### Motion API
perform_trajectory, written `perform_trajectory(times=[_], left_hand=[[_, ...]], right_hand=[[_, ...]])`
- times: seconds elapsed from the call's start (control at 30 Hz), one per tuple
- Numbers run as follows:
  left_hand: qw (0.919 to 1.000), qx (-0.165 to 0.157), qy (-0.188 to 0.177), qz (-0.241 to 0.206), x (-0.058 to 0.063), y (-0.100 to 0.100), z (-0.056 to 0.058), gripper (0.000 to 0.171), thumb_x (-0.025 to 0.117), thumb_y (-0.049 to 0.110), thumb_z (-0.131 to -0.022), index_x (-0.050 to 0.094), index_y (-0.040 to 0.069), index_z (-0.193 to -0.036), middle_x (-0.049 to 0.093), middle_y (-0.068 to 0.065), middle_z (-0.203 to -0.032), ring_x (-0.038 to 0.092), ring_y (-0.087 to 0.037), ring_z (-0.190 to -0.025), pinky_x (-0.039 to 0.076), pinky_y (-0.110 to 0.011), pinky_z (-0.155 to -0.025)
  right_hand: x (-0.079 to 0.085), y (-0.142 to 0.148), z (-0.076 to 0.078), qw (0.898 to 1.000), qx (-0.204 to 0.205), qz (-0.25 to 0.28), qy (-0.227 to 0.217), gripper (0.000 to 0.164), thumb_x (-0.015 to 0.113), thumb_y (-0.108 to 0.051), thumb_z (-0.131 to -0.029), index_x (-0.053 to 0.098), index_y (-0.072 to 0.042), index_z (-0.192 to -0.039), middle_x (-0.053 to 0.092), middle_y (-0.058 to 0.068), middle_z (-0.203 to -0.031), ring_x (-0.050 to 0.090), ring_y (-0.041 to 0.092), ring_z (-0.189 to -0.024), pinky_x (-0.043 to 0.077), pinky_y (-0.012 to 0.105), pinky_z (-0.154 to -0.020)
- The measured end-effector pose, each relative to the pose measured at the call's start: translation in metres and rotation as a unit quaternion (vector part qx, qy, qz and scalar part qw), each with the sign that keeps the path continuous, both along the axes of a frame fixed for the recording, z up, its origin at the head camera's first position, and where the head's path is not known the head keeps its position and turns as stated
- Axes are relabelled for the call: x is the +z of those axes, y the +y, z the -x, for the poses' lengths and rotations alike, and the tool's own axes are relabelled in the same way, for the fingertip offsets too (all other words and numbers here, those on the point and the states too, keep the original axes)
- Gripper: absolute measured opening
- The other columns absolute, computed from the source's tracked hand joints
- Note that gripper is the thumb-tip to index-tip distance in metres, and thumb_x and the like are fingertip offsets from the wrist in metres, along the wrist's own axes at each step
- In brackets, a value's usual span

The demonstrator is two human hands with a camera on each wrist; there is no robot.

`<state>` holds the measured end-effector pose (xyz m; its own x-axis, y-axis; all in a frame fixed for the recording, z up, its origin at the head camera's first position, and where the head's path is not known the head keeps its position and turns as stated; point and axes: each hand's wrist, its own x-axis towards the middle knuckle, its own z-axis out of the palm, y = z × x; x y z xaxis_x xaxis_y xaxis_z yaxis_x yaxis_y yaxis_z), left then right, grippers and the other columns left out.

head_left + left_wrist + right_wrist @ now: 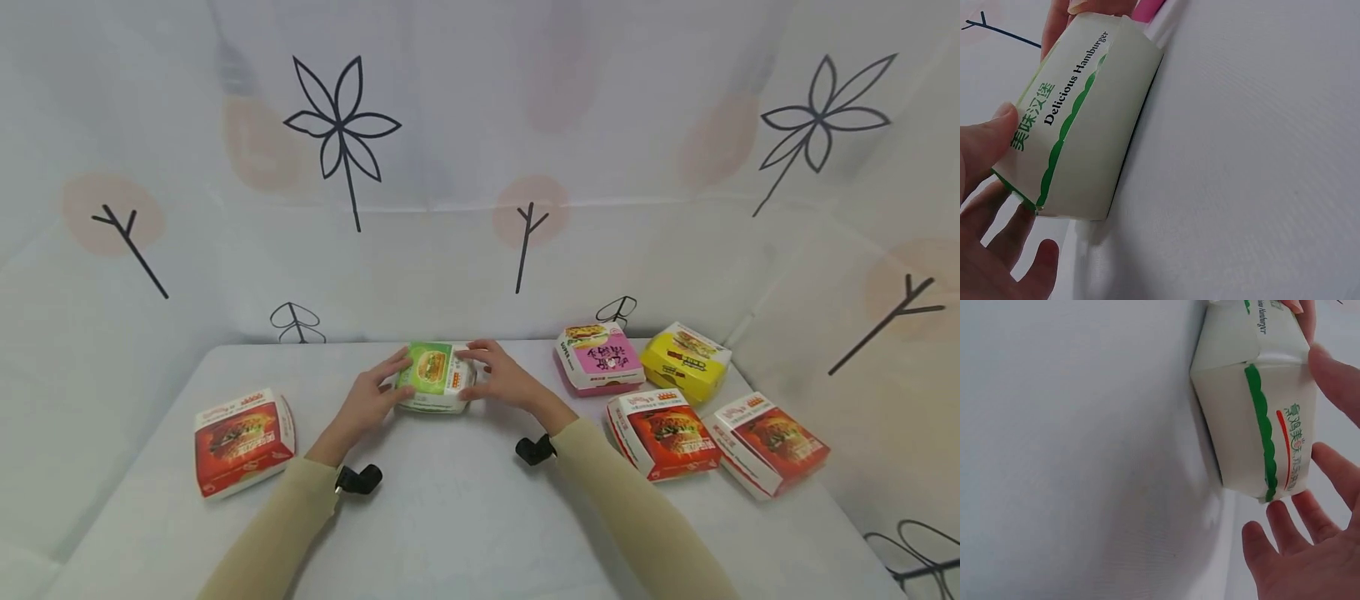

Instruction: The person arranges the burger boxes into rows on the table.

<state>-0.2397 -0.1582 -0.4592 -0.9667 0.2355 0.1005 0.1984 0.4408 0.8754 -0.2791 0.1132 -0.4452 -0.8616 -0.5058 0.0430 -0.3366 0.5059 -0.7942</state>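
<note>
A green and white hamburger box (432, 369) sits near the back edge of the table, lid closed. My left hand (372, 398) holds its left side; in the left wrist view the thumb (1005, 119) lies at the top edge of the white front wall, lettered "Delicious Hamburger" (1079, 78), with fingers at the side. My right hand (508, 382) holds the right side. In the right wrist view its thumb (1332, 372) touches the near top corner of the box (1235, 406), and fingertips reach the far corner. The underside is hidden.
A red hamburger box (243, 440) lies at the left. Grouped at the right are a pink box (603, 362), a yellow box (686, 360), a red box (666, 433) and another red box (772, 442). A patterned white cloth (450, 258) hangs behind the table.
</note>
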Motion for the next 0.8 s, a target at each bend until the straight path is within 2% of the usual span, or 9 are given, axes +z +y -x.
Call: perform_trajectory(times=[0.17,0.37,0.57,0.67,0.8], left_hand=[[0.9997,0.012,0.018,0.012,-0.0002,-0.0017,-0.0016,0.051,0.070,0.018,-0.093,0.056,0.006,-0.140,0.036,0.000,-0.158,0.028,-0.031,-0.146,0.036,-0.054,-0.110],[0.9991,0.029,0.030,0.003,-0.0014,-0.0029,-0.0021,0.040,0.068,0.013,-0.094,0.062,0.007,-0.134,0.043,-0.002,-0.154,0.033,-0.030,-0.144,0.038,-0.053,-0.109],[0.9991,0.038,0.018,-0.005,-0.0028,-0.0033,-0.0018,0.039,0.064,0.013,-0.098,0.060,0.009,-0.137,0.043,0.000,-0.154,0.033,-0.027,-0.145,0.036,-0.049,-0.111],[0.9991,0.041,0.005,-0.005,-0.0026,-0.0025,-0.0017,0.041,0.062,0.017,-0.099,0.059,0.011,-0.139,0.041,0.003,-0.155,0.030,-0.026,-0.146,0.028,-0.050,-0.115],[0.9984,0.053,-0.017,-0.007,-0.0032,-0.0018,-0.0011,0.048,0.067,0.026,-0.096,0.058,0.013,-0.141,0.041,0.008,-0.155,0.027,-0.024,-0.147,0.022,-0.050,-0.118]], right_hand=[[-0.0017,0.0001,-0.0027,1.000,-0.011,0.002,0.017,0.067,0.085,-0.029,-0.080,0.058,-0.016,-0.140,0.038,0.010,-0.147,0.039,0.030,-0.135,0.037,0.049,-0.111],[-0.0010,-0.0001,-0.0066,0.999,-0.031,0.021,0.022,0.051,0.082,-0.020,-0.084,0.065,-0.014,-0.132,0.047,0.008,-0.128,0.047,0.025,-0.125,0.042,0.045,-0.107],[-0.0032,-0.0044,-0.0076,0.995,-0.066,0.011,0.072,0.034,0.078,-0.013,-0.087,0.073,-0.014,-0.121,0.053,0.005,-0.111,0.055,0.024,-0.112,0.051,0.040,-0.096],[-0.0031,-0.0062,-0.0078,0.993,-0.082,0.008,0.085,0.035,0.079,-0.012,-0.086,0.073,-0.013,-0.120,0.055,0.007,-0.111,0.056,0.025,-0.111,0.052,0.040,-0.095],[-0.0058,-0.0068,-0.0076,0.993,-0.085,0.006,0.076,0.042,0.078,-0.014,-0.086,0.069,-0.013,-0.127,0.058,0.009,-0.128,0.053,0.027,-0.123,0.050,0.040,-0.098]])
